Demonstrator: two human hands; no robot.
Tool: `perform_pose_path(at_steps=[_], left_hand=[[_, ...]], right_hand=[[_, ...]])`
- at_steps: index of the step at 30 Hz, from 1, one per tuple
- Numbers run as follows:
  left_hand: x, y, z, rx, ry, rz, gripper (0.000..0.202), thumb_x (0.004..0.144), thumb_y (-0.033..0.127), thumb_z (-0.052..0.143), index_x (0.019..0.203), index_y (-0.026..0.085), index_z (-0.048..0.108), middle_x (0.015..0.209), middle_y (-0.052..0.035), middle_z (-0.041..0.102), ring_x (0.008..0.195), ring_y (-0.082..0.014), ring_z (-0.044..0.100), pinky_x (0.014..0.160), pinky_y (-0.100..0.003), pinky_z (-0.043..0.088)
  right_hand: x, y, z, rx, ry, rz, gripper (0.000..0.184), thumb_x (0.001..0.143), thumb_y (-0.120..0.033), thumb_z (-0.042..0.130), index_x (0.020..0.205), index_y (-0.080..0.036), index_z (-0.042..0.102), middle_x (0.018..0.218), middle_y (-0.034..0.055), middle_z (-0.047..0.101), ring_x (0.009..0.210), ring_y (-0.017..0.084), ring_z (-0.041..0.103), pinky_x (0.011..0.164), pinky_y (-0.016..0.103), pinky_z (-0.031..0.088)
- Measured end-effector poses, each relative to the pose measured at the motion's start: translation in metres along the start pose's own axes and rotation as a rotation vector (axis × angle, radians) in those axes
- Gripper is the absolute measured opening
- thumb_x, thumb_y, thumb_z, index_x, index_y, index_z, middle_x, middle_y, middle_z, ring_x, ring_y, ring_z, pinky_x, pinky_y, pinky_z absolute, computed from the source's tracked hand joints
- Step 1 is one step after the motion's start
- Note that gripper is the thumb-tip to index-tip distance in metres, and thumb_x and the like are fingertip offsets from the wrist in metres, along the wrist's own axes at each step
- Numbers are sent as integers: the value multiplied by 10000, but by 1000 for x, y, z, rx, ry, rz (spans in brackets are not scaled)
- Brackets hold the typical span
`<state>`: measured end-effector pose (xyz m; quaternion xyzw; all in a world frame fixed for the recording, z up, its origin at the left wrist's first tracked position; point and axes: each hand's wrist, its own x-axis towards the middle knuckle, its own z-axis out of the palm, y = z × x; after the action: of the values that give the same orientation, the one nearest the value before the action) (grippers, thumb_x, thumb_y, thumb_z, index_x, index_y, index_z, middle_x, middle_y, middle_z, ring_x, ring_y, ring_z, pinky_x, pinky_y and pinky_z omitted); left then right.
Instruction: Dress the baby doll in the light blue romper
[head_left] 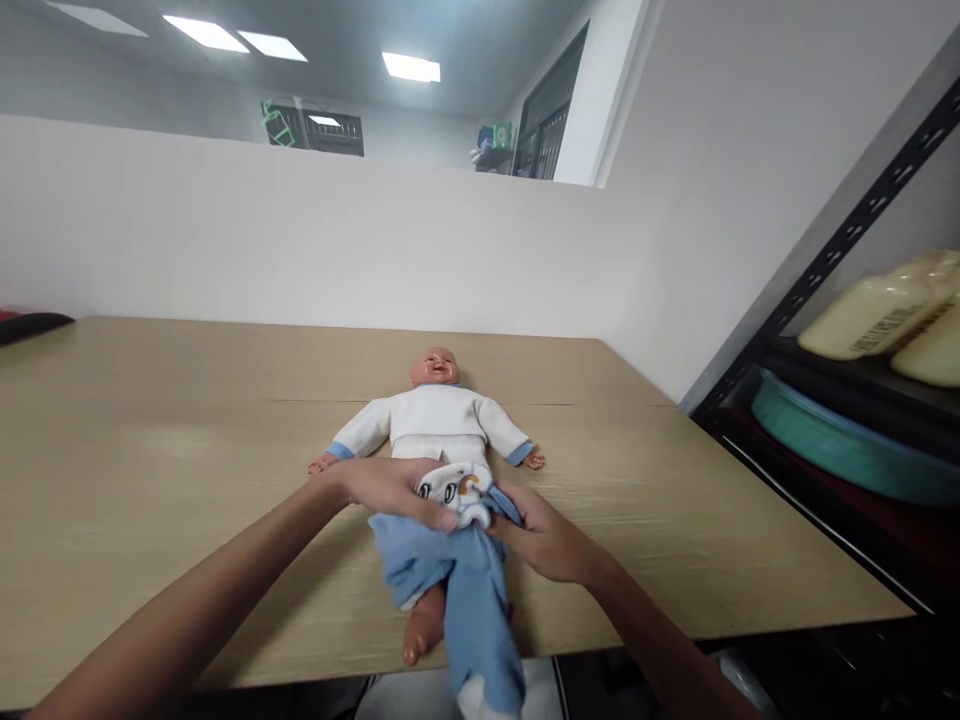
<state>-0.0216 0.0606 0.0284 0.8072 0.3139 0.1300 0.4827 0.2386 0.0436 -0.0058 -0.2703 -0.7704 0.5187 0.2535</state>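
Bright even light from ceiling panels (pixel 225 38), soft sheen patch on counter (pixel 172 440), faint shadows under forearms, strong wide-angle bending at edges, shelf rack (pixel 847 260) skewed, near blue cloth (pixel 480 620) slightly blurred, centre sharp

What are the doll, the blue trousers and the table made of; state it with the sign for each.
Doll: likely vinyl or plastic, a smooth, faintly shiny head.
Blue trousers: soft matte fabric, folding and hanging limp over the table edge.
Table: wood-look, probably laminate, with pale grain and a dull sheen.
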Motion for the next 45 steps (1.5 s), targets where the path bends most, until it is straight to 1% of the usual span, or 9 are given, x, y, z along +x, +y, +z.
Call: perform_pose_path(at_steps=[3,6,10,14,18,24,30,36,45], left_hand=[[5,-6,0,-124,-143,22,511,725,577,899,1052,212,751,1054,-22,760,1027,-264,684,912,-332,551],[5,-10,0,-139,-168,13,408,854,564,801,1061,215,767,1025,-17,772,976,-242,695,878,-313,554],[0,-17,2,-96,-102,-68,432,964,599,657,1246,280,732,1230,-13,761,1166,-247,673,1008,-312,525],[3,-20,7,-99,45,-210,516,919,668,675,1233,263,739,1261,-26,760,1209,-288,667,1019,-348,538],[9,-11,13,-218,-134,-83,576,770,616,853,1129,170,791,1098,-56,805,1072,-327,728,943,-367,585],[12,-10,18,-246,-275,19,390,867,471,806,1141,196,763,1105,-41,795,1036,-260,724,913,-327,590],[14,-12,26,-131,-100,23,241,899,418,692,1016,207,695,970,-7,723,906,-209,649,783,-282,550],[23,4,52,104,-5,-58,236,868,270,636,1088,194,675,1042,-46,756,952,-256,704,838,-332,553],[36,-1,76,428,54,-136,275,924,457,653,936,186,699,931,-158,788,839,-386,742,715,-439,531]], right_hand=[[-1,-4,-1,-67,3,39,361,1021,-538,568,1120,-215,695,997,22,703,914,211,629,860,336,528],[-9,-18,-11,-272,-133,69,378,915,-582,710,917,-205,700,822,-5,655,745,183,575,706,299,499],[-20,-26,-17,-252,-245,36,389,887,-565,751,1023,-202,718,1030,31,716,951,231,642,906,351,531],[-23,-13,-3,-40,-43,230,449,996,-605,570,1122,-190,688,1048,52,733,1014,251,661,953,398,551],[-27,-16,11,0,93,403,549,969,-665,580,1173,-173,714,1133,94,762,1078,295,693,963,432,575],[-39,-56,7,110,-271,333,426,833,-510,823,1128,-206,774,1140,56,805,1051,281,744,950,368,596],[-57,-17,35,157,162,419,545,972,-588,614,1430,-294,595,1406,90,695,1289,302,656,1149,498,495],[-82,34,78,-8,703,321,378,973,-553,596,1161,-231,655,1073,99,766,1029,303,705,984,444,560],[-99,49,89,-230,920,267,317,983,-514,561,1113,-235,634,1068,100,742,995,310,694,906,408,544]])
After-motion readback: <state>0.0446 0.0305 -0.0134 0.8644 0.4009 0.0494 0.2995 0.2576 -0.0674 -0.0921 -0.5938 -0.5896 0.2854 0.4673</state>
